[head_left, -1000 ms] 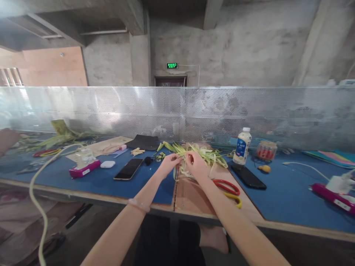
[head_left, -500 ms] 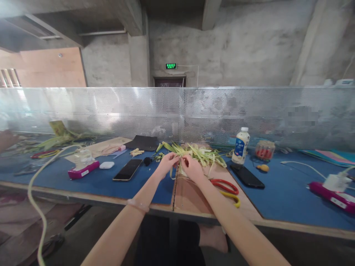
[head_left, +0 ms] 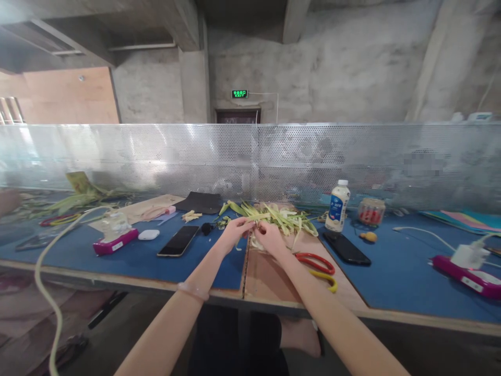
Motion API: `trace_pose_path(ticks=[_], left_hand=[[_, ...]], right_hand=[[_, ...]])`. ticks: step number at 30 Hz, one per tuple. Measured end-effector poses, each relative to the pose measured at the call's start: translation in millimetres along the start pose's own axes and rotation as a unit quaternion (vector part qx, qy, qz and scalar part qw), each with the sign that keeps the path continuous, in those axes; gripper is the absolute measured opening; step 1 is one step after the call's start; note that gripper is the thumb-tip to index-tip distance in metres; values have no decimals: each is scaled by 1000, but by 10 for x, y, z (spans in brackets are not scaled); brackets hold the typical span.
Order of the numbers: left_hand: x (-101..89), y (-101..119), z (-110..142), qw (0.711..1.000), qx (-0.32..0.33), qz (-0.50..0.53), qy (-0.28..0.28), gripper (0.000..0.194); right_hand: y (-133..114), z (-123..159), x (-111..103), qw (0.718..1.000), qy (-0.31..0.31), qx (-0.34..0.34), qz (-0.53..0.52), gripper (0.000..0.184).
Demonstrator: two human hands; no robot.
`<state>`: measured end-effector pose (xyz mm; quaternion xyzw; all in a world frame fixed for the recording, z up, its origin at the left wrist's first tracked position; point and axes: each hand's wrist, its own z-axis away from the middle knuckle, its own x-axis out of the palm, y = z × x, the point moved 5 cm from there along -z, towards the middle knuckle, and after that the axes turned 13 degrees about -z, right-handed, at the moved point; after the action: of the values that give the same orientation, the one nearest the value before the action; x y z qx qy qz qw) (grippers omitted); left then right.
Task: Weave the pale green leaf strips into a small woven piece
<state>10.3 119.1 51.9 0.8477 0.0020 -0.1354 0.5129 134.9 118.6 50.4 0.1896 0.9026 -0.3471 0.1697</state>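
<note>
My left hand (head_left: pixel 237 232) and my right hand (head_left: pixel 268 236) meet over the middle of the table, fingertips pinched close together. Between them they hold a thin, pale leaf strip, most of it covered by the fingers. Just beyond lies a loose pile of pale green corn husk strips (head_left: pixel 287 219). Some light scraps (head_left: pixel 256 243) show below my fingers. Beside my right forearm, scissors with red and yellow handles (head_left: pixel 318 262) lie partly hidden on a brown board (head_left: pixel 270 279).
A phone (head_left: pixel 178 241) and an earbud case (head_left: pixel 148 235) lie left. On the right are another phone (head_left: pixel 346 248), a bottle (head_left: pixel 337 206), a jar (head_left: pixel 371 212) and a magenta power strip (head_left: pixel 467 277). A perforated metal screen (head_left: pixel 297 156) stands behind. Another person's hand (head_left: pixel 8 201) blurs at far left.
My hands stay together, with small finger movements. The strip that hung below my left hand now shows less. The whole view has shifted slightly.
</note>
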Motion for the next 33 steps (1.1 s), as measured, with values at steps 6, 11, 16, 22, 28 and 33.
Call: trace_pose_path(ticks=[6,11,16,22,28,33], left_hand=[[-24,2,-13,999,-15,-10,28,38],[-91,5,-27,990,43,-113,73,26],[-59,-70,-58,989,49,-132,40,31],[-77,-145,-94,994,35,-91,58,22],[-146,-179,-80,995,-35,-32,90,29],[-182,-200,-90,992,-43,48,104,34]], right_hand=[[-50,25,-60,994,44,-4,97,22],[-54,46,-77,982,76,-4,175,26],[-58,48,-82,975,86,-15,206,24],[-62,78,-53,971,80,-43,222,28],[-119,116,-31,978,66,-82,178,26],[-150,119,2,991,52,-80,91,28]])
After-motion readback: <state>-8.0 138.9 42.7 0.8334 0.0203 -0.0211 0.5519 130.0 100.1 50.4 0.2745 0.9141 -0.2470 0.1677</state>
